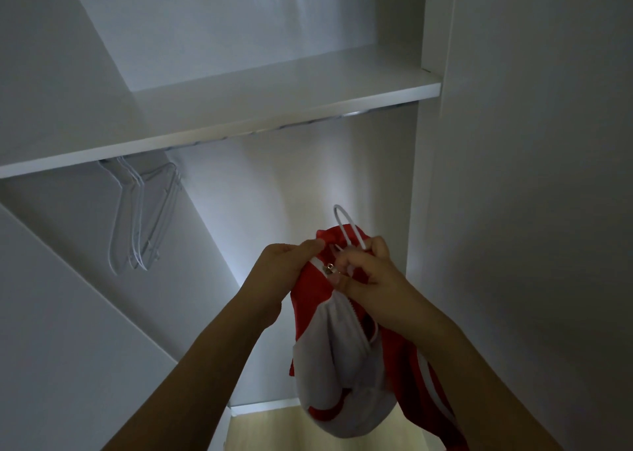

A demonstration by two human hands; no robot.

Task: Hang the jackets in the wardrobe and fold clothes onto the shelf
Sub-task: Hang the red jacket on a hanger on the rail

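Head view looks up into a white wardrobe [479, 210]. One white shelf [239, 114] spans the upper part, and a metal rail [352, 114] runs just beneath its front edge. Several clear hangers [144, 210] hang from the left portion of the rail, grouped close together and well apart from the hands.

Both arms are raised in the lower centre of the frame. The left hand [287, 262] has its fingers and thumb curled and pinches the upper edge of a red and white jacket [342, 347] at the collar, left of the zip. The right hand [366, 269] has its fingers curled round the neck of a white hanger [346, 227], and it also touches the jacket fabric beside the metal zip pull [329, 267]. The hook of the white hanger stands above the collar, below the rail and not touching it.

The jacket hangs down from both hands, its white inner lining bulging toward the camera. Its lower end reaches to the height of the light wooden floor [274, 430] visible at the bottom.
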